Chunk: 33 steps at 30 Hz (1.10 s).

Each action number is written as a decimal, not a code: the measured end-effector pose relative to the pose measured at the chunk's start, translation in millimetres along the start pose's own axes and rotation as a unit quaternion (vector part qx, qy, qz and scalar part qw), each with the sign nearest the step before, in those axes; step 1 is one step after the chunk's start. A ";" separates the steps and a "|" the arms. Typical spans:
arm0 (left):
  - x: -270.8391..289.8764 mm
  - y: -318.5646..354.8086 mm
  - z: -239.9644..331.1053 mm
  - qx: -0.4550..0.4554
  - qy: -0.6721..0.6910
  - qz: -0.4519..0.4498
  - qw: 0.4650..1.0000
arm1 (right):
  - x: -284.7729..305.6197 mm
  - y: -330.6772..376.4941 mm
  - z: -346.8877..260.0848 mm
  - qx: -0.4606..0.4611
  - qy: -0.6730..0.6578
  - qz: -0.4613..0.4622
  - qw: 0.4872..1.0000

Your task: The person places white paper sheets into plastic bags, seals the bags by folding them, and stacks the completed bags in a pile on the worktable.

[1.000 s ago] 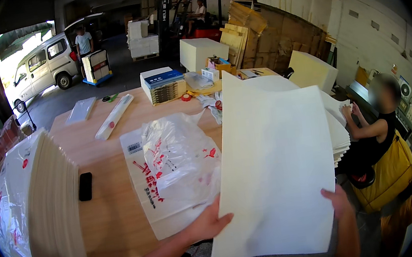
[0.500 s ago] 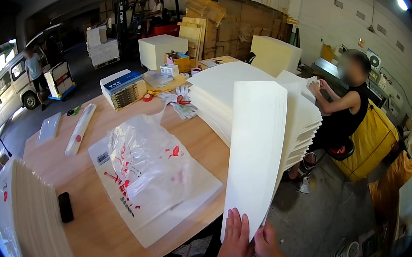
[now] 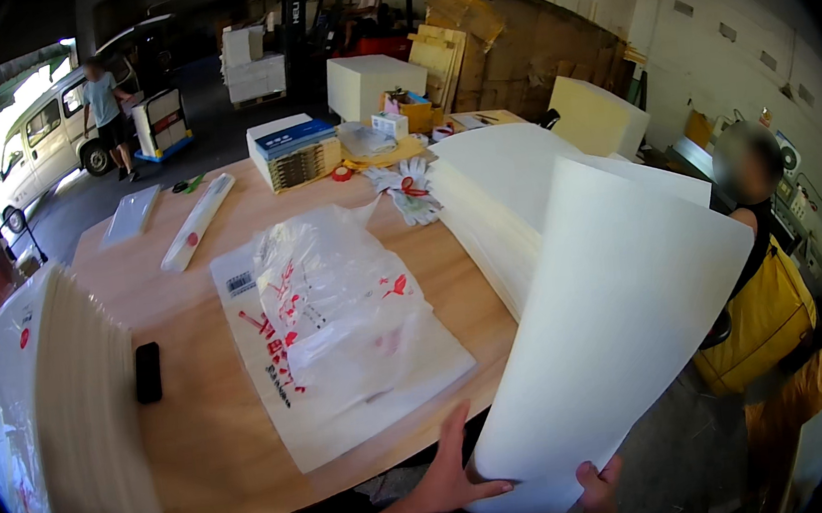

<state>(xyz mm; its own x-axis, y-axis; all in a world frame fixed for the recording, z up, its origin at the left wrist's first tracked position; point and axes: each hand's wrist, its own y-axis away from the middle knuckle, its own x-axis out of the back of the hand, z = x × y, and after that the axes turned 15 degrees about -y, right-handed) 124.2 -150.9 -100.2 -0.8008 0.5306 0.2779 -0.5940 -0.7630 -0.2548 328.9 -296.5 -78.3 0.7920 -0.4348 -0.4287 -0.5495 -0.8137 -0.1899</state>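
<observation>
Head view shows a large, curved bundle of plain white paper sheets (image 3: 609, 326) raised at the right of centre, its lower end between the person's two bare hands at the bottom of the frame. How many sheets it has cannot be told. The left hand (image 3: 452, 483) is spread wide, thumb lying over the bundle's lower left edge and fingers pointing away from it; whether it bears any weight is unclear. The right hand (image 3: 600, 485) seems to pinch the lower right edge between thumb and fingers.

The handling looks partway along: the bundle is up and bent, not yet lying flat. Behind it, a thick loose stack of white sheets (image 3: 497, 172) lies on the light wood-topped table (image 3: 202, 459), right of centre, bare of wrapping on the faces that show. A crumpled clear plastic wrapper with red print (image 3: 334, 285) rests mid-frame on a flat white printed wrapping sheet (image 3: 349, 433), apart from any paper, so one pack appears already opened.

At the left edge, a tall pile of pale sheets (image 3: 86, 401) has glossy plastic on its outer side; neither hand touches it, and that portion looks undone. A black phone-like slab (image 3: 148, 372) sits just beside it.
</observation>
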 end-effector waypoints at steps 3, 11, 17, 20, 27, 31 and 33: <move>-3.3 -4.3 -8.2 -0.036 0.107 -0.175 0.978 | 13.6 -2.0 -8.2 -0.041 0.039 -0.037 0.998; -22.5 4.2 -8.9 0.024 0.123 -0.057 0.991 | 13.2 -1.3 -20.0 -0.069 0.154 -0.058 0.984; -24.7 -2.6 -14.9 0.008 0.145 -0.072 0.987 | -15.4 -7.2 -21.0 -0.054 0.183 0.021 0.981; -6.2 -4.4 -14.4 -0.020 0.097 -0.020 0.995 | 12.0 -15.7 -23.1 0.023 0.236 -0.033 0.971; 156.2 -16.3 -5.9 -0.040 -0.423 0.472 0.772 | 48.6 -3.2 -53.8 0.024 0.525 -0.159 0.836; 184.9 -44.5 -21.9 0.083 -0.397 0.374 0.834 | 44.8 3.0 -39.4 0.103 0.611 -0.288 0.730; 188.1 -51.7 -21.9 0.051 -0.359 0.378 0.852 | 34.0 4.1 -29.1 0.082 0.600 -0.284 0.743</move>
<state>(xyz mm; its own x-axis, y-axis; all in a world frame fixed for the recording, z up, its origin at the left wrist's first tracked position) 2.7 -3.6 -55.1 -0.6769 -0.4609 0.5739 0.1100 -0.8342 -0.5403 361.3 -325.8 -67.9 0.5214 -0.1502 0.8400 0.0167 -0.9824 -0.1860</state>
